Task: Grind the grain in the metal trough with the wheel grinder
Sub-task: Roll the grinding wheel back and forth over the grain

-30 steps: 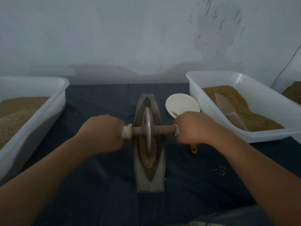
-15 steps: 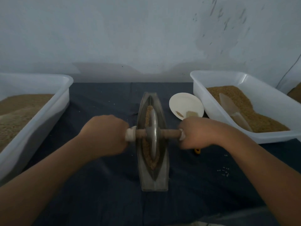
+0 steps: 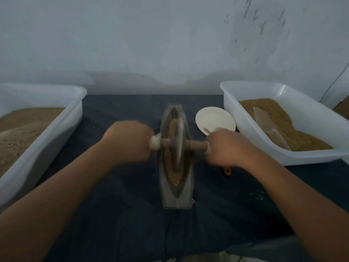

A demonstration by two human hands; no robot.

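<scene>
The left hand (image 3: 130, 142) and the right hand (image 3: 224, 148) are each curled into a fist round one end of the wooden axle of the wheel grinder (image 3: 178, 144). Its metal disc stands upright midway between the two hands, and the left hand is slightly blurred. The disc sits in the groove of the metal trough (image 3: 176, 197), a long boat-shaped piece that runs away from the person between the hands. Its near end lies closer to the body than either fist. Brown grain (image 3: 173, 176) fills the groove on both sides of the disc.

Just beyond the right hand lies a white dish (image 3: 213, 118), partly covered by the knuckles. A small orange handle (image 3: 227, 171) shows under that wrist. Outward of the right hand stands a white tub (image 3: 311, 156) of brown grain with a pale scoop (image 3: 264, 120) lying in it. Outward of the left hand is a second tub (image 3: 47, 140), also holding grain. A dark cloth (image 3: 132, 214) covers the counter, with a few loose kernels (image 3: 256, 194) beside the right forearm.
</scene>
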